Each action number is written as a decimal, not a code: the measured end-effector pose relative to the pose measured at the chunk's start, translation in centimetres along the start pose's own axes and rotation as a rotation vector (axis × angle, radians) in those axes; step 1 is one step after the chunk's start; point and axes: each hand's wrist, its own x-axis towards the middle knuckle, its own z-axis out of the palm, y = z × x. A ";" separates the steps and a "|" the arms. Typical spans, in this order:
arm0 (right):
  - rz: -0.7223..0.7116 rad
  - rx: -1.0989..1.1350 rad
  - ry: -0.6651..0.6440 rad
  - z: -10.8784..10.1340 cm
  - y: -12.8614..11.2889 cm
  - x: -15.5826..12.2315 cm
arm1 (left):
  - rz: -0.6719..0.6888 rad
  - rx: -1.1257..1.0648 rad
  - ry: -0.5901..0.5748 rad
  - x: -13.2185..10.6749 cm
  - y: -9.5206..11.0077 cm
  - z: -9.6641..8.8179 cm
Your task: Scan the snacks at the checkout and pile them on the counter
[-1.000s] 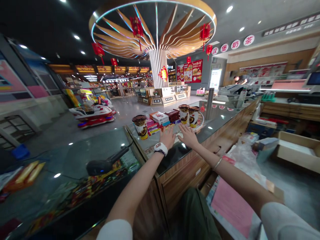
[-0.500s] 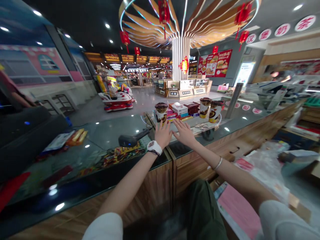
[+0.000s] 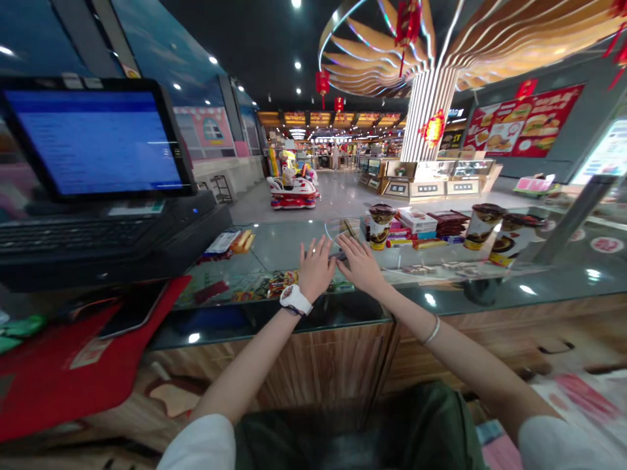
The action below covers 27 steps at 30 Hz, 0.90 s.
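Note:
Both arms reach out over a glass-topped counter [image 3: 289, 245], palms down and thumbs close together. My left hand [image 3: 316, 269] has its fingers spread and nothing in it; a white watch [image 3: 296, 300] is on that wrist. My right hand [image 3: 361, 266] is also open and empty, with a bangle [image 3: 433, 330] on the forearm. A dark object shows in part behind the hands, mostly hidden by them. Nearest my right fingertips stands a lidded paper cup [image 3: 380, 228]. Whether either palm touches the glass I cannot tell.
On the left stand a lit screen [image 3: 98, 140] and a keyboard [image 3: 53, 225]. A phone [image 3: 134, 312] lies on a red mat [image 3: 102, 372]. Boxes and packets [image 3: 416, 220] and two larger cups [image 3: 482, 227] line the counter's right side. A kiddie ride [image 3: 292, 190] stands beyond.
My view has turned left, bringing the screen, keyboard and red mat into sight. Both hands have moved left along the counter, away from the cups, staying open.

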 end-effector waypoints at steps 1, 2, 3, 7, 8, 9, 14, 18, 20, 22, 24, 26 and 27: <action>-0.010 0.011 -0.004 0.3 -0.8 0.4 | -0.028 0.013 0.007 -0.3 -0.9 -0.4; -0.024 0.022 -0.007 0.6 -1.6 0.9 | -0.056 0.025 0.010 -0.5 -1.8 -0.7; -0.041 0.034 -0.009 1.0 -2.4 1.3 | -0.083 0.039 0.010 -0.7 -2.8 -1.0; -0.141 0.088 -0.037 2.5 -5.7 3.3 | -0.189 0.097 0.006 -1.6 -7.1 -1.9; -0.163 0.099 -0.053 3.0 -6.5 3.8 | -0.212 0.111 0.010 -1.8 -8.2 -2.0; -0.182 0.110 -0.070 3.4 -7.4 4.3 | -0.235 0.125 0.014 -1.9 -9.4 -2.0; -0.222 0.170 -0.131 5.6 -11.5 7.0 | -0.339 0.190 0.059 -2.5 -14.7 -1.9; -0.193 0.236 -0.162 7.8 -14.1 9.0 | -0.397 0.236 0.102 -2.4 -17.5 -1.6; -0.163 0.267 -0.177 9.1 -15.1 10.0 | -0.417 0.259 0.113 -2.1 -18.6 -1.5; -0.131 0.296 -0.199 10.5 -16.0 11.0 | -0.430 0.277 0.120 -1.7 -19.7 -1.4; -0.099 0.327 -0.232 12.0 -16.8 12.0 | -0.450 0.283 0.135 -1.3 -21.0 -1.2; -0.050 0.361 -0.271 13.5 -17.6 12.9 | -0.488 0.269 0.153 -1.0 -22.7 -1.0; -0.020 0.383 -0.293 14.2 -17.9 13.3 | -0.517 0.252 0.157 -0.9 -23.6 -0.9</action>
